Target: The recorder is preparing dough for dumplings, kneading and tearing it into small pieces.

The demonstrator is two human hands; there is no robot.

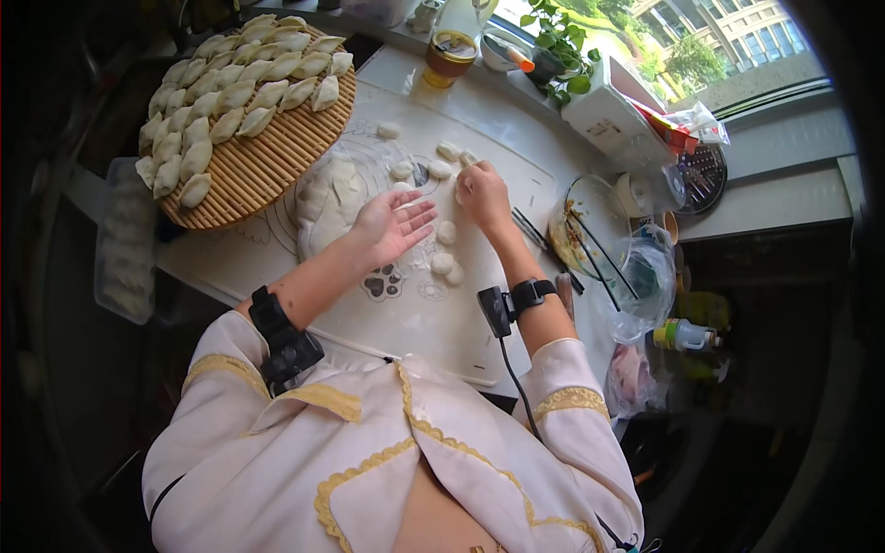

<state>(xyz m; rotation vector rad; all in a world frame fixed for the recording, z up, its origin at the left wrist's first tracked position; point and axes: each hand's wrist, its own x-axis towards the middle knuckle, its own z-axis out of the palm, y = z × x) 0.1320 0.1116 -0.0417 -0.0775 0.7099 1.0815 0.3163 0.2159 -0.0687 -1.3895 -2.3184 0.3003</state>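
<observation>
My left hand is held palm up with its fingers apart and nothing in it. It hovers beside a large lump of dough on a white printed mat. To its right, my right hand is curled, knuckles up, over the mat. Whether its fingers close on dough is hidden. Just beyond the knuckles sits a small dough piece. Several more dough pieces lie between and beyond the hands. Nearer to me, a few dough balls rest below the right wrist.
At left, a round bamboo tray carries rows of dumplings. A plastic box is beside it. On the right stand a glass bowl of filling with chopsticks and a plastic bag. A jar and potted plant stand at the back.
</observation>
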